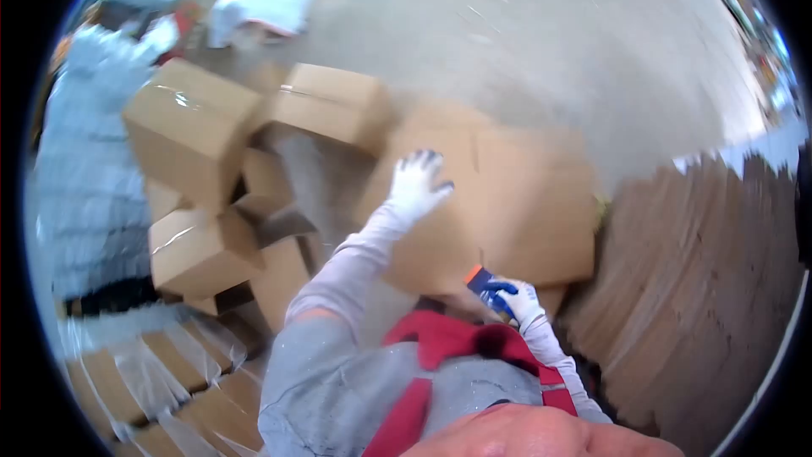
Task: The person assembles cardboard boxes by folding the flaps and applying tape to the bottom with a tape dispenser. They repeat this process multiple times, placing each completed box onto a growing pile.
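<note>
A large brown cardboard box (pixel 533 195), blurred, lies in front of my body with its flaps folded down. My left hand (pixel 419 184), in a white glove with dark fingertips, rests on the left part of the cardboard, fingers spread. Near the box's front edge, my right hand (pixel 513 298), in a white and blue glove, is wrapped round a blue and orange tool (pixel 480 281), which looks like a tape dispenser. The tool's lower part is hidden by the fingers.
Taped boxes (pixel 196 123) are piled at the left, beside another box (pixel 330 101). Plastic-wrapped stacks (pixel 93 169) stand at the far left. Stacked flat cardboard (pixel 677 288) rises at the right. A white sack (pixel 269 0) lies on the floor at the back.
</note>
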The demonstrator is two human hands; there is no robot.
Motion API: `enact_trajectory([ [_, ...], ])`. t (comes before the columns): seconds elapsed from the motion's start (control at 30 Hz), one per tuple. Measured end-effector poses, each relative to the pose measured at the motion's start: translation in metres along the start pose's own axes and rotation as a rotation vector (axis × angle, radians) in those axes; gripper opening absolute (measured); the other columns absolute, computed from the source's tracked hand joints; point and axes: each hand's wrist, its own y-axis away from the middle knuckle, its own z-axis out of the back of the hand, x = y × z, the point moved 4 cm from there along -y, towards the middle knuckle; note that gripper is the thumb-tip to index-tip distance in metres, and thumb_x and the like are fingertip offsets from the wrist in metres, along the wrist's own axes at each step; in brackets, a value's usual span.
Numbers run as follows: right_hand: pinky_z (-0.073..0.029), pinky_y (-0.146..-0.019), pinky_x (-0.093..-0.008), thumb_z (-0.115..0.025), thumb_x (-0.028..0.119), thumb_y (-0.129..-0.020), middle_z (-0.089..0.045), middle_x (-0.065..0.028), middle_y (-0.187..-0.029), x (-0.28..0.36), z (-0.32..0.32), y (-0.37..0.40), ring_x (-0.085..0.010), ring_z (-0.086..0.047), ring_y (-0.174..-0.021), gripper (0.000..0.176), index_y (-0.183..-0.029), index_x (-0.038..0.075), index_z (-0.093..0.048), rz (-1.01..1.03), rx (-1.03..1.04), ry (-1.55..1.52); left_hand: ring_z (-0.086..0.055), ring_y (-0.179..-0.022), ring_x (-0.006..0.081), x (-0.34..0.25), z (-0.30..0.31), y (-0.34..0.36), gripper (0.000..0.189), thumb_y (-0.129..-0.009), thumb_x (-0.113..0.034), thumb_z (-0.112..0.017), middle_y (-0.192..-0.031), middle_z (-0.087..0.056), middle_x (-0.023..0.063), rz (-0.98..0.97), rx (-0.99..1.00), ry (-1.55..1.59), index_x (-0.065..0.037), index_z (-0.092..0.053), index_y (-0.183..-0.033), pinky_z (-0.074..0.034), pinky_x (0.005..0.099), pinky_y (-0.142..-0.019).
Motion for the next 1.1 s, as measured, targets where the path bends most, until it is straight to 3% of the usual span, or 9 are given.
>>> enact_trajectory([
  [0.13, -0.046, -0.091, -0.0324, -0.057, 0.007, -0.079, -0.066, -0.0116, -0.107, -0.043, 0.038, 0.060, -0.0235, -0.061, -0.101, 0.025, -0.101, 0.007, -0.068, -0.186, -0.224, -0.052, -0.011, -0.141, 0.0347, -0.075, -0.174, 0.021, 0.089, -0.075, -0.058, -0.063, -0.153, -0.015, 0.0150, -0.226, 0.642, -0.184, -0.019, -0.024, -0.146, -0.006, 0.0592, -0.110],
  [0.37, -0.049, -0.082, -0.0281, -0.060, 0.004, -0.082, -0.065, -0.0105, -0.106, -0.108, 0.015, 0.122, -0.0173, -0.062, -0.090, 0.026, -0.106, -0.006, -0.064, -0.428, -0.430, -0.506, -0.009, -0.142, 0.0335, 0.042, -0.222, 0.139, 0.088, -0.069, -0.037, -0.076, -0.153, -0.011, 0.0146, -0.423, 0.763, -0.356, -0.033, -0.028, -0.143, -0.007, 0.0661, -0.106],
  [0.43, -0.046, -0.091, -0.0325, -0.061, 0.009, -0.080, -0.067, -0.0140, -0.104, -0.123, 0.000, 0.137, -0.0249, -0.062, -0.101, 0.023, -0.101, 0.003, -0.069, -0.446, -0.434, -0.515, -0.036, -0.130, 0.0315, 0.067, -0.198, 0.121, 0.070, -0.064, -0.033, -0.077, -0.141, -0.039, 0.0114, -0.386, 0.770, -0.136, -0.030, -0.050, -0.128, -0.026, 0.0566, -0.105],
  [0.47, -0.045, -0.093, -0.0329, -0.061, 0.011, -0.080, -0.066, -0.0147, -0.104, -0.107, 0.002, 0.134, -0.0254, -0.061, -0.103, 0.023, -0.101, 0.003, -0.069, -0.487, -0.367, -0.412, -0.049, -0.116, 0.0323, 0.095, -0.215, 0.097, 0.061, -0.063, -0.030, -0.077, -0.127, -0.051, 0.0108, -0.508, 0.462, -0.056, -0.023, -0.057, -0.120, -0.035, 0.0514, -0.099],
  [0.57, -0.044, -0.094, -0.0332, -0.060, 0.011, -0.081, -0.066, -0.0144, -0.105, -0.115, -0.017, 0.143, -0.0258, -0.061, -0.104, 0.023, -0.102, 0.003, -0.068, -0.478, -0.329, -0.487, -0.041, -0.124, 0.0353, 0.044, -0.139, -0.046, 0.073, -0.069, -0.033, -0.074, -0.134, -0.045, 0.0160, -0.345, 0.058, -0.068, -0.012, -0.044, -0.132, -0.028, 0.0506, -0.105],
  [0.67, -0.044, -0.095, -0.0325, -0.059, 0.007, -0.081, -0.066, -0.0132, -0.106, -0.117, -0.027, 0.160, -0.0243, -0.060, -0.105, 0.024, -0.103, 0.003, -0.068, -0.526, -0.390, -0.562, -0.032, -0.132, 0.0332, 0.035, -0.175, -0.121, 0.092, -0.068, -0.044, -0.074, -0.142, -0.036, 0.0164, -0.184, 0.085, -0.280, -0.012, -0.029, -0.142, -0.020, 0.0516, -0.110],
  [0.8, -0.046, -0.091, -0.0305, -0.060, 0.003, -0.080, -0.066, -0.0115, -0.106, -0.108, -0.007, 0.183, -0.0204, -0.061, -0.102, 0.025, -0.103, 0.000, -0.067, -0.523, -0.495, -0.484, -0.035, -0.132, 0.0288, 0.044, -0.203, -0.133, 0.098, -0.063, -0.050, -0.076, -0.143, -0.036, 0.0127, -0.019, 0.552, -0.211, -0.013, -0.031, -0.142, -0.026, 0.0436, -0.110],
  [0.9, -0.051, -0.078, -0.0274, -0.055, -0.002, -0.078, -0.067, -0.0080, -0.096, -0.123, 0.008, 0.186, -0.0159, -0.063, -0.086, 0.027, -0.102, -0.003, -0.067, -0.400, -0.679, -0.778, -0.057, -0.110, 0.0278, 0.042, -0.134, -0.140, 0.075, -0.059, -0.043, -0.082, -0.116, -0.062, 0.0126, 0.026, 0.567, -0.074, -0.009, -0.057, -0.119, -0.045, 0.0343, -0.094],
  [1.1, -0.053, -0.080, -0.0328, -0.059, 0.004, -0.082, -0.064, -0.0146, -0.108, -0.060, 0.134, 0.199, -0.0222, -0.065, -0.089, 0.029, -0.109, -0.004, -0.062, 0.250, -0.948, -0.553, -0.060, -0.104, 0.0281, -0.038, 0.023, -0.088, 0.085, -0.061, -0.039, -0.082, -0.104, -0.064, 0.0167, -0.180, 0.460, -0.260, -0.009, -0.047, -0.131, -0.048, 0.0356, -0.088],
])
